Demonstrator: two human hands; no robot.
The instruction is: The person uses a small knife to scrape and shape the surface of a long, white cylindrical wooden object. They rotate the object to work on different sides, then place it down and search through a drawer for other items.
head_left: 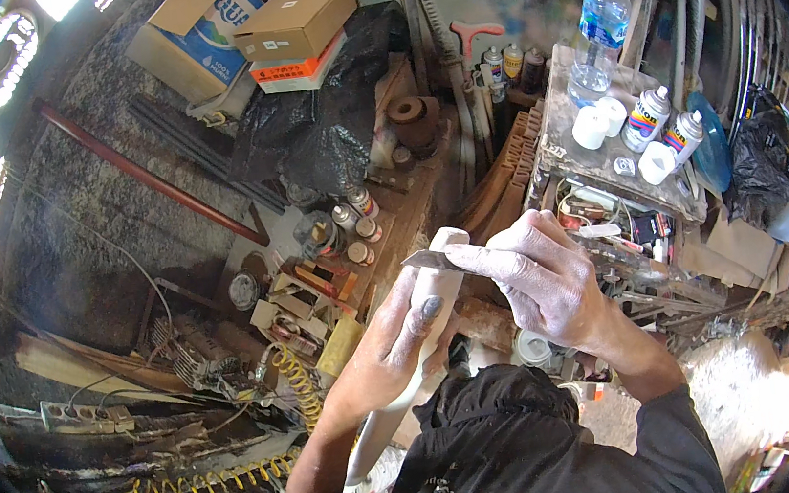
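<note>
One long pale bar (443,286) slants up through the left hand (389,348), which wraps it below the top; it looks stiff, light and dusty-slick, probably best held mid-length. The right hand (548,279) pinches a thin dark piece (427,260) against its upper end.

We see a long white rod (442,290), and its surface looks smooth and matt, like chalk. The thin blade (430,261) looks to us like dull grey metal. On the right hand (553,276) we notice a dry, powdery coating. The black shirt (559,463) is of matt cloth. We also observe a wrinkled, glossy plastic bag (328,102), a plain matt cardboard box (293,24), a shiny clear plastic bottle (603,6) and rough wood on the bench (555,133).
</note>
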